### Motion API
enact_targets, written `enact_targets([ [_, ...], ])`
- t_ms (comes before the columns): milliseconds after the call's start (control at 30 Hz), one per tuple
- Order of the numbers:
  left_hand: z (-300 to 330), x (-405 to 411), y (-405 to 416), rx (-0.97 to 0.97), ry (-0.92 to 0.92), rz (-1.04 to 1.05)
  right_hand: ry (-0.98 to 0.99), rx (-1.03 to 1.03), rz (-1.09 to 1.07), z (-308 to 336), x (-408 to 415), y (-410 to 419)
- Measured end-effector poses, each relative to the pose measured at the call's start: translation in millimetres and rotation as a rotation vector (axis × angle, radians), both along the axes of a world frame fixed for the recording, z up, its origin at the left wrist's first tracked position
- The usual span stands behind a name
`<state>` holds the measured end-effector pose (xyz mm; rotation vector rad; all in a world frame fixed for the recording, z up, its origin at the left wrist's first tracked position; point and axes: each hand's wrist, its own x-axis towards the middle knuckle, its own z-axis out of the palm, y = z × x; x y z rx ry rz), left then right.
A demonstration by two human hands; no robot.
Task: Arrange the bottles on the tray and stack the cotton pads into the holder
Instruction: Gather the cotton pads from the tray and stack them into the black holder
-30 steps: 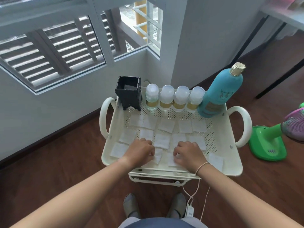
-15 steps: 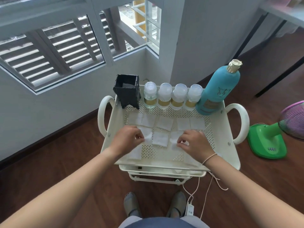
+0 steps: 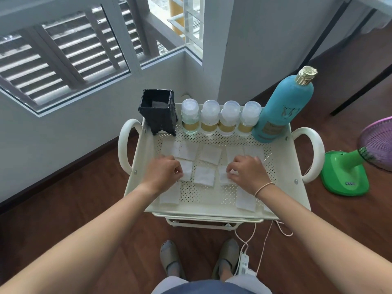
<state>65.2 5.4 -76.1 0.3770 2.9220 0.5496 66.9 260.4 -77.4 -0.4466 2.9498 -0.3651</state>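
Note:
Several square white cotton pads [image 3: 204, 176] lie spread over the cream perforated tray [image 3: 282, 166]. Along the tray's back edge stand a black square holder [image 3: 158, 112], several small clear bottles [image 3: 209, 117] with gold labels, and a tall teal bottle [image 3: 282, 109] with a gold cap. My left hand [image 3: 162, 174] pinches a pad [image 3: 186, 172] at mid-left of the tray. My right hand [image 3: 248, 172] pinches another pad [image 3: 224, 177] at mid-right. More pads lie under and behind both hands.
The tray tops a cart with looped handles [image 3: 127, 143] on both sides. A green-based fan [image 3: 347, 172] with a purple head stands on the wooden floor to the right. A white cable and adapter [image 3: 244, 262] trail by my feet. A wall and window are behind.
Both hands have moved away from the tray's near edge toward its middle and now pinch pads there. The near-centre pads they covered are gone from that spot.

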Motion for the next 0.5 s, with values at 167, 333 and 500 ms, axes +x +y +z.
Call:
enact_targets([
  [167,-3,0,1,-0.001,0.027,-0.013,-0.008,0.015,-0.014,-7,3,2],
  [333,-8,-2,5,-0.001,0.032,-0.011,0.032,-0.019,-0.027,-7,6,-1],
  [500,-12,0,9,-0.029,0.020,0.012,-0.007,0.008,-0.054,-16,9,-5],
])
